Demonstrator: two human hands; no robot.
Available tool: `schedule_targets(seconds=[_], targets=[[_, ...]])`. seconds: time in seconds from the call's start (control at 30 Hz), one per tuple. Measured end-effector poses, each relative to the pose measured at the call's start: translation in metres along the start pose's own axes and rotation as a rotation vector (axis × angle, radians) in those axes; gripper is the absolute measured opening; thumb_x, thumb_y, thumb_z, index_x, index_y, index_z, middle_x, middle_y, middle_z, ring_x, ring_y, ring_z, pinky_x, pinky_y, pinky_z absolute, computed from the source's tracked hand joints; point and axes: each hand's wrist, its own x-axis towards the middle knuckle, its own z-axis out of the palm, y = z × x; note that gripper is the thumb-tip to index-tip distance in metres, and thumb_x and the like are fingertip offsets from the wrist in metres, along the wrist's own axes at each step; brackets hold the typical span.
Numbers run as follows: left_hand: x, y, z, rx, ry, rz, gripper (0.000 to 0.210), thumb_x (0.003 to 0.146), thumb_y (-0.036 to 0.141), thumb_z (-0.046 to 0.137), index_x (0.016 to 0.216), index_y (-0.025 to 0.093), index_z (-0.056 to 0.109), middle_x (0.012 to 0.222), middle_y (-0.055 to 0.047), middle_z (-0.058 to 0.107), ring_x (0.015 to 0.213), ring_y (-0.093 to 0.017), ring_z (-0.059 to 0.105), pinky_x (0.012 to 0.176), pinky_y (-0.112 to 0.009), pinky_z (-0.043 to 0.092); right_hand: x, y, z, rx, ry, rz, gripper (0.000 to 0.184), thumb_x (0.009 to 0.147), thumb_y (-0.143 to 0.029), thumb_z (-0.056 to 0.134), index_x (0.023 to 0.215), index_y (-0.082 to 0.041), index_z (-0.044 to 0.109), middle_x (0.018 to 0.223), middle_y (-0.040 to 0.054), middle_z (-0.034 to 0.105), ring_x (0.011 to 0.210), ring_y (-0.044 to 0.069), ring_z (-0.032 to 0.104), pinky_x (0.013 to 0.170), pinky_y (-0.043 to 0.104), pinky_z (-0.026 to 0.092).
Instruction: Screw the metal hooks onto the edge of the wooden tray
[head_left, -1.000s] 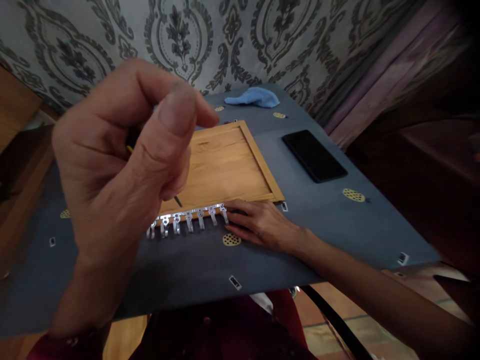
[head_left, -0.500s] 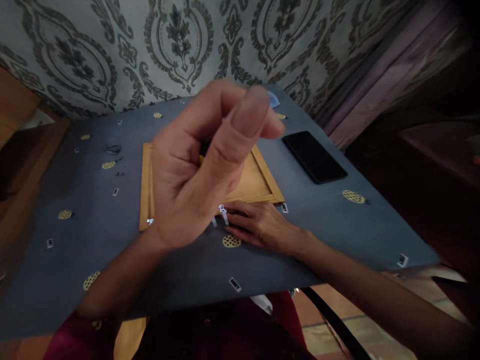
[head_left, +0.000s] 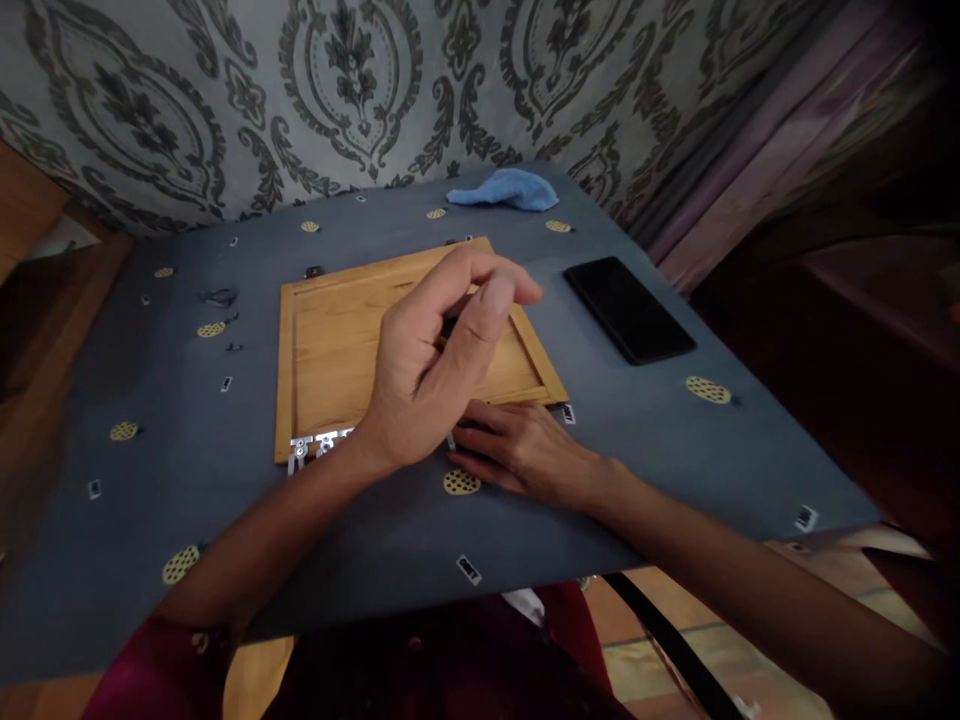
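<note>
My left hand (head_left: 435,360) is raised over a wooden panel (head_left: 337,345) with a raised border, hiding part of it. Its fingers curl in and the thumb lies against them. A dark bit with a trace of yellow shows inside the grip, too covered to name. At the panel's front edge, my right hand (head_left: 525,450) rests with fingers stretched out and slightly apart. Its fingertips touch the edge and a small silver metal strip (head_left: 451,440). Silver metal fittings (head_left: 301,450) with screw heads line the front left edge; my left wrist hides some.
A black phone (head_left: 630,310) lies right of the panel. At the back is a crumpled blue cloth (head_left: 510,188). Small dark metal pieces (head_left: 219,297) sit on the left of the grey patterned tablecloth (head_left: 360,560). A patterned curtain (head_left: 420,90) hangs behind.
My left hand has moved down and away from the camera, staying closed. More of the panel, its fittings and the blue cloth now show. My right hand has barely moved.
</note>
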Motion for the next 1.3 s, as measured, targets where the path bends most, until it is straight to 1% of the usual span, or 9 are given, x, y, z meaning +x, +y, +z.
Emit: schedule_targets(seconds=[0.4, 0.57, 0.73, 0.8, 0.93, 1.03, 1.1, 1.2, 1.3], targets=[[-0.003, -0.013, 0.001, 0.023, -0.015, -0.063, 0.023, 0.102, 0.039, 0.048, 0.092, 0.023, 0.061, 0.062, 0.003, 0.042, 0.051, -0.009, 0.036, 0.047, -0.026, 0.03, 0.001, 0.0, -0.002, -0.004, -0.016, -0.001, 0.034, 0.105, -0.032, 0.041, 0.101, -0.015, 0.07, 0.101, 0.0091, 0.069, 0.074, 0.016, 0.066, 0.062, 0.031, 0.05], [-0.003, -0.015, 0.001, -0.013, -0.031, -0.082, 0.02, 0.101, 0.036, 0.048, 0.093, 0.023, 0.06, 0.058, 0.006, 0.037, 0.049, -0.009, 0.034, 0.047, -0.027, 0.028, 0.001, 0.0, -0.001, -0.003, 0.006, -0.007, 0.033, 0.105, -0.031, 0.042, 0.101, -0.014, 0.071, 0.101, 0.0088, 0.069, 0.075, 0.016, 0.067, 0.062, 0.03, 0.049], [-0.003, -0.014, -0.002, -0.022, -0.102, -0.108, 0.016, 0.101, 0.035, 0.046, 0.099, 0.024, 0.058, 0.056, 0.008, 0.034, 0.046, -0.01, 0.03, 0.045, -0.027, 0.024, 0.001, 0.0, -0.002, 0.009, -0.022, 0.013, 0.034, 0.105, -0.033, 0.042, 0.103, -0.015, 0.071, 0.106, 0.0101, 0.07, 0.079, 0.017, 0.068, 0.063, 0.031, 0.051], [-0.003, -0.011, -0.004, 0.021, -0.129, -0.114, 0.015, 0.102, 0.031, 0.043, 0.103, 0.023, 0.056, 0.058, 0.007, 0.036, 0.048, -0.011, 0.033, 0.047, -0.027, 0.029, 0.001, 0.0, -0.002, 0.015, -0.02, 0.009, 0.034, 0.105, -0.033, 0.042, 0.104, -0.015, 0.071, 0.109, 0.0104, 0.07, 0.079, 0.017, 0.068, 0.064, 0.032, 0.052], [-0.002, -0.004, -0.007, 0.07, -0.096, -0.111, 0.013, 0.099, 0.024, 0.043, 0.106, 0.021, 0.054, 0.068, 0.004, 0.046, 0.06, -0.012, 0.044, 0.061, -0.028, 0.041, 0.001, 0.0, -0.002, 0.002, -0.013, 0.008, 0.033, 0.104, -0.031, 0.043, 0.104, -0.015, 0.072, 0.118, 0.0112, 0.069, 0.082, 0.018, 0.069, 0.066, 0.033, 0.053], [-0.002, -0.003, -0.007, -0.094, -0.085, -0.201, 0.015, 0.095, 0.018, 0.043, 0.106, 0.02, 0.052, 0.061, 0.006, 0.035, 0.052, -0.011, 0.031, 0.05, -0.027, 0.031, 0.0, 0.0, -0.002, 0.006, -0.017, 0.018, 0.031, 0.104, -0.031, 0.045, 0.103, -0.016, 0.072, 0.121, 0.0113, 0.068, 0.083, 0.018, 0.069, 0.067, 0.033, 0.053], [-0.003, -0.005, -0.007, -0.194, -0.124, -0.223, 0.019, 0.093, 0.014, 0.041, 0.107, 0.02, 0.052, 0.058, 0.008, 0.029, 0.049, -0.01, 0.022, 0.046, -0.027, 0.022, 0.0, 0.0, -0.001, 0.013, -0.018, 0.021, 0.03, 0.103, -0.031, 0.046, 0.104, -0.016, 0.072, 0.12, 0.0116, 0.068, 0.084, 0.018, 0.069, 0.067, 0.033, 0.053], [-0.003, -0.009, -0.007, -0.245, -0.221, -0.205, 0.021, 0.094, 0.015, 0.041, 0.11, 0.022, 0.052, 0.054, 0.009, 0.028, 0.046, -0.01, 0.021, 0.045, -0.026, 0.019, -0.001, 0.001, 0.0, 0.008, -0.018, 0.013, 0.03, 0.103, -0.032, 0.046, 0.104, -0.015, 0.072, 0.118, 0.0116, 0.068, 0.084, 0.019, 0.07, 0.067, 0.033, 0.054], [-0.003, -0.012, -0.009, -0.228, -0.254, -0.218, 0.018, 0.096, 0.022, 0.044, 0.111, 0.023, 0.053, 0.051, 0.01, 0.027, 0.043, -0.01, 0.023, 0.043, -0.026, 0.02, -0.001, 0.002, 0.001, 0.0, -0.013, 0.012, 0.032, 0.104, -0.033, 0.045, 0.105, -0.015, 0.071, 0.118, 0.0115, 0.069, 0.085, 0.019, 0.07, 0.067, 0.033, 0.053]])
